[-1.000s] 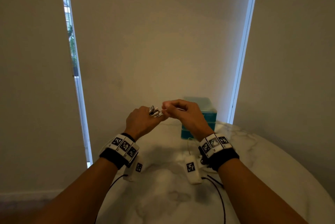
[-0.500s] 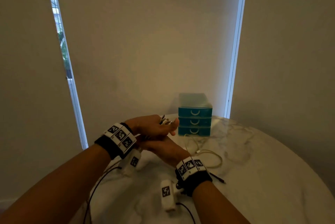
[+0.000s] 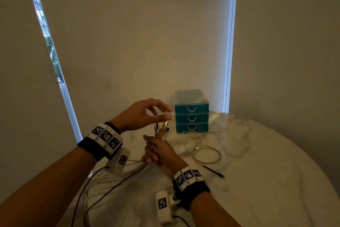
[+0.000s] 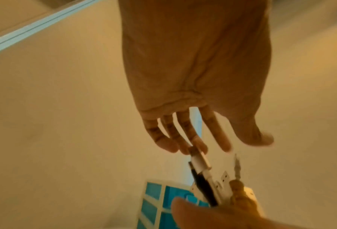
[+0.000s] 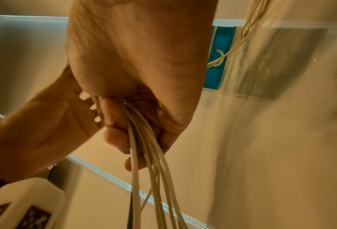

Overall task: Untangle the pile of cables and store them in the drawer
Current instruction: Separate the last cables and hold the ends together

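My right hand (image 3: pixel 158 151) is a fist round a bundle of cables (image 3: pixel 161 131), mostly white with one black, held upright above the marble table (image 3: pixel 257 171). Their plug ends (image 4: pixel 201 164) stick up out of the fist. The cable tails (image 5: pixel 144 170) hang below the fingers and trail off the table's left edge. Just above the plugs hovers my left hand (image 3: pixel 147 114), fingers (image 4: pixel 183 136) spread and straight, holding nothing. The teal three-drawer unit (image 3: pixel 191 118) stands at the back of the table with all drawers closed.
A coiled white cable with a charger block (image 3: pixel 204 153) lies on the table in front of the drawer unit. A thin black cable end (image 3: pixel 214 171) lies to the right of my right wrist. The table edge curves close on the left.
My left hand has let go of the plug ends and lifted open above them. My right hand has closed round the bundle lower down and holds it alone.
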`<state>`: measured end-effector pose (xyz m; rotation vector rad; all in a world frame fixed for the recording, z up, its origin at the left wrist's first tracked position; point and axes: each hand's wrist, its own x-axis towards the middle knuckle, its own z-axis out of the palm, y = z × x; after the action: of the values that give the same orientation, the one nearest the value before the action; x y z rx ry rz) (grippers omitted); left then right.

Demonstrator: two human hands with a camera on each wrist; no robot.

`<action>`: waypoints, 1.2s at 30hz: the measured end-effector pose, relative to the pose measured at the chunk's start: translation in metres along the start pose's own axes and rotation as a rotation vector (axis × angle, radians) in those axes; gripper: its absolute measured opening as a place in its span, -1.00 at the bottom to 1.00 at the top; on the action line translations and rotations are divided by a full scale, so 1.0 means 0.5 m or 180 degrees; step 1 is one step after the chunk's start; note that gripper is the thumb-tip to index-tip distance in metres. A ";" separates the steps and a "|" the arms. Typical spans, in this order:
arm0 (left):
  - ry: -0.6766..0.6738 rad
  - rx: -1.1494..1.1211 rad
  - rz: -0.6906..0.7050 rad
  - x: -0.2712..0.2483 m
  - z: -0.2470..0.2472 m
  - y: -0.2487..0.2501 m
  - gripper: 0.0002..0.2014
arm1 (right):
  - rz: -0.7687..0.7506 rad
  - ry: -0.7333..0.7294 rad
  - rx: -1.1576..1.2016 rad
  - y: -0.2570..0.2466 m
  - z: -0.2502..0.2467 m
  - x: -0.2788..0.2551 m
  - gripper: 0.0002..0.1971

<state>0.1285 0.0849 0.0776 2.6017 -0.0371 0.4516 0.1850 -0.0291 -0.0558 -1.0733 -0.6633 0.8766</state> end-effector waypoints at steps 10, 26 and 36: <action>-0.0508 0.1323 0.0230 0.019 0.014 0.026 -0.73 | 0.0048 0.0079 0.0036 -0.009 -0.001 -0.019 -0.57; -0.0850 0.1220 -0.0224 0.043 0.064 0.043 -0.87 | 0.0040 0.0197 -0.0094 -0.001 -0.008 -0.019 -0.53; -0.0424 0.0102 0.0341 0.042 0.119 0.025 -0.71 | 0.0025 0.0405 -0.0089 -0.003 -0.006 -0.015 -0.58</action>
<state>0.1654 0.0467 0.0412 2.6669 -0.2168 0.3177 0.1839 -0.0374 -0.0557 -1.1475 -0.5669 0.8005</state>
